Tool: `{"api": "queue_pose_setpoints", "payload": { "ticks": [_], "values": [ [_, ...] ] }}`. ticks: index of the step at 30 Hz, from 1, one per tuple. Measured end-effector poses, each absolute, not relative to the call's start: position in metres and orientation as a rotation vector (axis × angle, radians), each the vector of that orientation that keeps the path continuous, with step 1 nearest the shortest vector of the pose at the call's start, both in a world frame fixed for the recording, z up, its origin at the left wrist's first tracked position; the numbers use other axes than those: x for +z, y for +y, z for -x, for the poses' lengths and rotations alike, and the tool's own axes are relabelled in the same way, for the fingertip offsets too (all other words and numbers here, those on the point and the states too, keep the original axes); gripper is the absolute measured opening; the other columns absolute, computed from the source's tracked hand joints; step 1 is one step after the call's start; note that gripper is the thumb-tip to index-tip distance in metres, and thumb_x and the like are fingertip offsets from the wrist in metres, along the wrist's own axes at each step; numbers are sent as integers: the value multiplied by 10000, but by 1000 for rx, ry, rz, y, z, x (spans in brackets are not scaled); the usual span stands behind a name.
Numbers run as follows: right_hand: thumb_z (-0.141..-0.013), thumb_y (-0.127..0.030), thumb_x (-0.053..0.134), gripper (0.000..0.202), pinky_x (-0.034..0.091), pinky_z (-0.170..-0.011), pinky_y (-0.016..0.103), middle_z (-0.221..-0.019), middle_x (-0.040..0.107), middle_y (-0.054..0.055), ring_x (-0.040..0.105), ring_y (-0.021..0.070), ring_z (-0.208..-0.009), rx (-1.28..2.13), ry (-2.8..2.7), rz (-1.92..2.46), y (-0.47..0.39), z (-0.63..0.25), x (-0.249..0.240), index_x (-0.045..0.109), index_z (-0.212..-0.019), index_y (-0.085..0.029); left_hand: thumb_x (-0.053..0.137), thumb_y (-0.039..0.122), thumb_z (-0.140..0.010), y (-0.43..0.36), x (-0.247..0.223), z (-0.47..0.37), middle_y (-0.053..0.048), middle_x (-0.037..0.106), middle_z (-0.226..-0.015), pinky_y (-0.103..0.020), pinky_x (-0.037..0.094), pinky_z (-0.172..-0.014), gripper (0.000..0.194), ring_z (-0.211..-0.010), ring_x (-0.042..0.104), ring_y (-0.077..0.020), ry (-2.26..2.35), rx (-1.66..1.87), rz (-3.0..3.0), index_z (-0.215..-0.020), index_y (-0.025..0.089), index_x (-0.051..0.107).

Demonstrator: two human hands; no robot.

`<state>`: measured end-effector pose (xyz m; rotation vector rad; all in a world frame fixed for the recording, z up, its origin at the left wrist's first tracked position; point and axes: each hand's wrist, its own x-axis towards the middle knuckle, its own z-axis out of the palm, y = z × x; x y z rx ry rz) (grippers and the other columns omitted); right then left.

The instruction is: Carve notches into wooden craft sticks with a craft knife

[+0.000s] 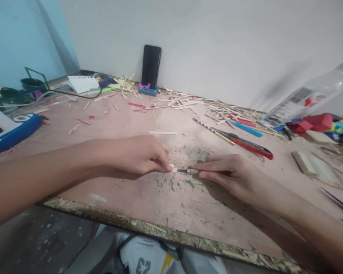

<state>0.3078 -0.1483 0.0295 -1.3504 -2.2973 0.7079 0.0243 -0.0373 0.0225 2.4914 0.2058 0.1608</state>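
My left hand [140,155] pinches a small pale wooden stick piece [173,167] flat against the plywood board [165,205]. My right hand [231,173] grips a craft knife, and its metal blade [185,171] lies against the end of that stick piece. Both hands rest on the board near its middle, fingertips almost touching. A whole wooden stick [162,133] lies just behind my left hand.
Several loose sticks [188,102] litter the back. A striped pencil [213,131], red-handled tool [250,146], blue pen [246,128], phone on stand [151,68], plastic bottle [308,97], wood block [317,167] at right, and a blue-white device [8,129] at left.
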Motion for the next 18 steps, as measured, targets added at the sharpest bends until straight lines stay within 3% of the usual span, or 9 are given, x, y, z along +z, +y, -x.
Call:
{"api": "queue_pose_setpoints", "payload": {
  "ticks": [12, 18],
  "values": [
    [-1075, -445, 649, 308, 581, -723, 283, -1063, 863, 40, 761, 178, -846, 756, -2284, 1433, -148, -306, 29, 855, -1257, -306, 638, 131, -1052, -36, 21, -25, -21, 700, -845, -233, 408, -728, 241, -789, 621, -125, 198, 160, -2477, -975, 200, 855],
    [-1074, -431, 600, 330, 600, -753, 361, -1044, 872, 54, 775, 236, -855, 621, -2286, 1523, -149, -307, 36, 875, -1182, -283, 625, 155, -1060, -37, 24, -24, -27, 719, -882, -238, 426, -739, 252, -810, 650, -132, 205, 169, -2492, -1007, 223, 861]
  ]
}}
